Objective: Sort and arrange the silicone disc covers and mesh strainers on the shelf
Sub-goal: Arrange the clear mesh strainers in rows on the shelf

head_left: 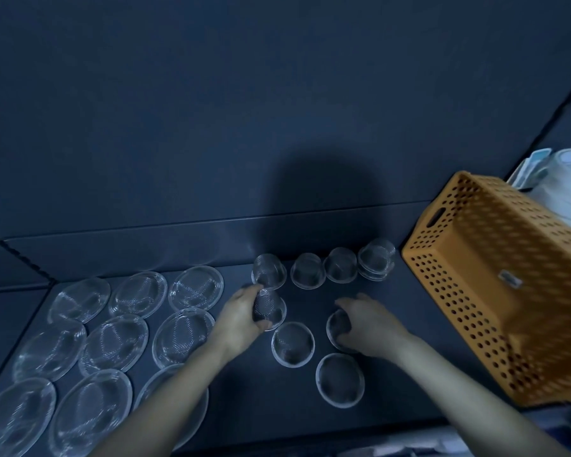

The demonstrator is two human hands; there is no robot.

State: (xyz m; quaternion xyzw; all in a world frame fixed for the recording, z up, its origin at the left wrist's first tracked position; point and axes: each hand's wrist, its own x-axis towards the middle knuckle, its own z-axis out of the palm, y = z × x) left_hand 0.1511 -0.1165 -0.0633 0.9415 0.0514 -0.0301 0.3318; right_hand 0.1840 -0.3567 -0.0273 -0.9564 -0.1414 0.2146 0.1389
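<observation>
Several flat silicone disc covers (116, 343) lie in rows on the left of the dark shelf (241, 390). Small domed mesh strainers stand upside down to the right, several in a back row (307, 270), the rightmost a stack (376, 258). My left hand (238, 318) grips one strainer (271, 308) just in front of the back row's left end. My right hand (370, 324) covers another strainer (338, 326) with curled fingers. Two more strainers (292, 344) (340, 379) sit nearer to me between my forearms.
An orange perforated basket (495, 285) lies tilted on the shelf's right side, close to my right arm. White packaged items (564, 189) stand behind it. The shelf's back wall (211, 239) rises right behind the back row.
</observation>
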